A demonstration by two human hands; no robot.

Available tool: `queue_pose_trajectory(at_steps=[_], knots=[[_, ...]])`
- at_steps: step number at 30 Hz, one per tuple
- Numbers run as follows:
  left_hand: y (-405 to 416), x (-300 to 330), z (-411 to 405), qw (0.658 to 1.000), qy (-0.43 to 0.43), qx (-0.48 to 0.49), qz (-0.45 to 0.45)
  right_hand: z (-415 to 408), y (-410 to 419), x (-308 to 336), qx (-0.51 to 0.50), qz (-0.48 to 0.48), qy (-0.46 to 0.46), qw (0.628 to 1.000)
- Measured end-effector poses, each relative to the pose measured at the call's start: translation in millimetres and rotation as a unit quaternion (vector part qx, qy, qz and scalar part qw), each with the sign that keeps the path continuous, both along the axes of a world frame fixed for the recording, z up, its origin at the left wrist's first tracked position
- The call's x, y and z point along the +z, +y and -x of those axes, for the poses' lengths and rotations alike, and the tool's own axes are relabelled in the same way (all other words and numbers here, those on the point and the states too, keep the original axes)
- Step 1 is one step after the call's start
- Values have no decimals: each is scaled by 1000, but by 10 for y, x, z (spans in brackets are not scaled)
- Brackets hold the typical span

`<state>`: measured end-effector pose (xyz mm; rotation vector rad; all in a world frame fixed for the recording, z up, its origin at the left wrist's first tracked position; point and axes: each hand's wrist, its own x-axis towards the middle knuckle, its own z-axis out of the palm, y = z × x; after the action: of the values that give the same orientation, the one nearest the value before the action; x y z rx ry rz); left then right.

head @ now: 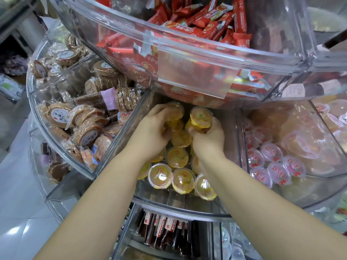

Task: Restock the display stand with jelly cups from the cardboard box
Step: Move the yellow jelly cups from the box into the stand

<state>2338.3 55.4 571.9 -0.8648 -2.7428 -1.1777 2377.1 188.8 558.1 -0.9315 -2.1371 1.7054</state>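
Observation:
Both my hands reach into the middle compartment (180,204) of a clear tiered display stand. My left hand (152,128) curls round yellow jelly cups (175,111) at the back of the compartment. My right hand (208,136) grips another yellow jelly cup (201,117), tilted with its lid toward me. Several more yellow jelly cups (177,157) lie loose in the compartment below my hands, some on their sides near the front wall. The cardboard box is out of view.
The upper tier (187,59) holds red snack packets and overhangs my hands. Wrapped brown discs (84,128) fill the left compartment; pink jelly cups (272,162) fill the right one. Dark red sticks (165,233) stand in the tier below. Pale floor lies at left.

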Motion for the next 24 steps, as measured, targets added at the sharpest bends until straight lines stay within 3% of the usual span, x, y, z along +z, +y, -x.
queue_pose_trajectory(at_steps=[5, 18, 24], knots=[[-1, -92, 13, 996, -59, 5, 61, 169, -43, -120, -26, -63, -46, 997], [27, -116, 67, 988, -151, -44, 0, 224, 7, -193, -51, -63, -21, 996], [13, -160, 88, 989, -142, -38, -20, 190, 21, -191, -38, -38, -20, 998]])
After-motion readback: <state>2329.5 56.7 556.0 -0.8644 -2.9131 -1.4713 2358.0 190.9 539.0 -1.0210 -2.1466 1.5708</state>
